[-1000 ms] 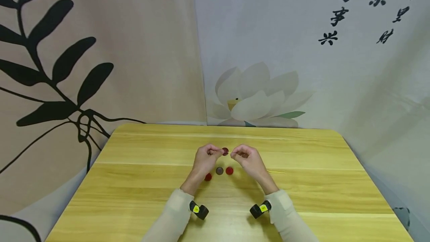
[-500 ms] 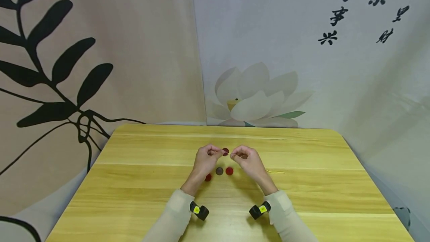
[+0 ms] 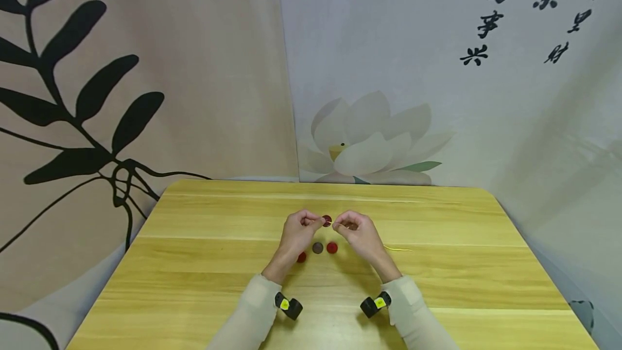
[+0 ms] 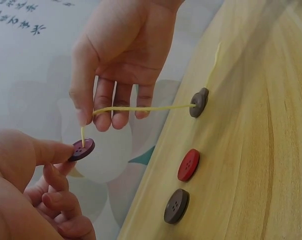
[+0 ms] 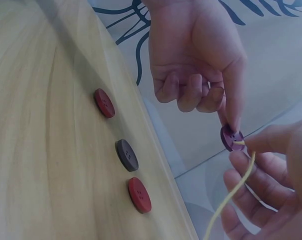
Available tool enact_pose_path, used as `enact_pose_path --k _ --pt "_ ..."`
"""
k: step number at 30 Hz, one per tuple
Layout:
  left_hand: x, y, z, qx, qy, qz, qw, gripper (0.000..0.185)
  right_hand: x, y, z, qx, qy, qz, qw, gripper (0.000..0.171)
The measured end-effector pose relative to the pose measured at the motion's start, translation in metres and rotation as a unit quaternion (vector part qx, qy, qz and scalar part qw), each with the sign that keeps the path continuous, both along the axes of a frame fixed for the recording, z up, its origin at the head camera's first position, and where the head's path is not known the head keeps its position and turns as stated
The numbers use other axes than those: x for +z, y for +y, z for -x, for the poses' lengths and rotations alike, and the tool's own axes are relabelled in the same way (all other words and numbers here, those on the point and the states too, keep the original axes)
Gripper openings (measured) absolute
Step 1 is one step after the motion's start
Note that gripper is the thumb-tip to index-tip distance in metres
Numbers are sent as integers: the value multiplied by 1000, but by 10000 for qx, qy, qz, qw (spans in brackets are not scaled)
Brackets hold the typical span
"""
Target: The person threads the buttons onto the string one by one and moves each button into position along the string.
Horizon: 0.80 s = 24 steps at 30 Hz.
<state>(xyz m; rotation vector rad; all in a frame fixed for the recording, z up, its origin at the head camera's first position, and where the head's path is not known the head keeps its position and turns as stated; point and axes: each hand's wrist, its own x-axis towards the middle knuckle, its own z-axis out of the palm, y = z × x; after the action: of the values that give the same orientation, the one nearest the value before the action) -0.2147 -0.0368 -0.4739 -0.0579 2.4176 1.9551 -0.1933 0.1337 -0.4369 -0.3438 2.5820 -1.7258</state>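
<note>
Above the wooden table [image 3: 194, 263], the left hand [image 3: 297, 231] pinches a purple button [image 3: 326, 220] between thumb and forefinger. The right hand [image 3: 357, 234] pinches the tip of a yellow thread [image 4: 141, 108] right at the button's holes, fingers closed on it. On the table below the purple button lie three more: a red button [image 3: 332, 247], a brown button [image 3: 318, 247], and another red one [image 3: 302, 257].

Held button [image 3: 326, 220] between hands, above table [image 3: 194, 263]; three buttons [image 3: 318, 248] in row on table beneath.
</note>
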Motion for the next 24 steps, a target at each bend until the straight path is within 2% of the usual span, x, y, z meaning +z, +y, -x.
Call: enact_pose_path --k 14,16,24 --pt "0 1 -1 3 14 38 10000 13 0 -3 -1 -56 -37 30 10000 6" --pt "-1 1 -1 -3 22 14 10000 13 -3 -3 0 -56 -42 41 10000 5" --pt "-2 2 0 66 6 76 9999 11 -41 0 16 -205 -48 136 9997 6"
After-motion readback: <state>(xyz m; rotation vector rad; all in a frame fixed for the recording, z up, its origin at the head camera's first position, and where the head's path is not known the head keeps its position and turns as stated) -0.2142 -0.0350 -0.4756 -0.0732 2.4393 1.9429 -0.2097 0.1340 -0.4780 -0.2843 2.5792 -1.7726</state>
